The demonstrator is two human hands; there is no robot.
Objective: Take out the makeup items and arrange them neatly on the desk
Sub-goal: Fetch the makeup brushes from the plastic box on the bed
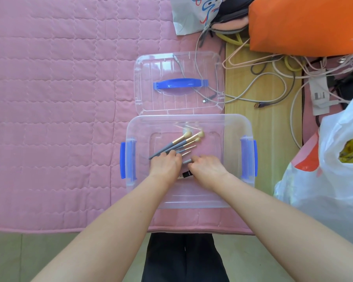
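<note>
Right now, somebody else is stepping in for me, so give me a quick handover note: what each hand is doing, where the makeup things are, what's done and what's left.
Left hand: inside the clear box, fingers curled over the handles of the makeup brushes.
Right hand: beside it, pinching a grey brush handle.
A black tube lies on the box floor between the wrists.
The lid is off, lying behind the box on the pink quilted cover.
Done: box opened. Left: everything else; no makeup item is out or arranged yet.
</note>
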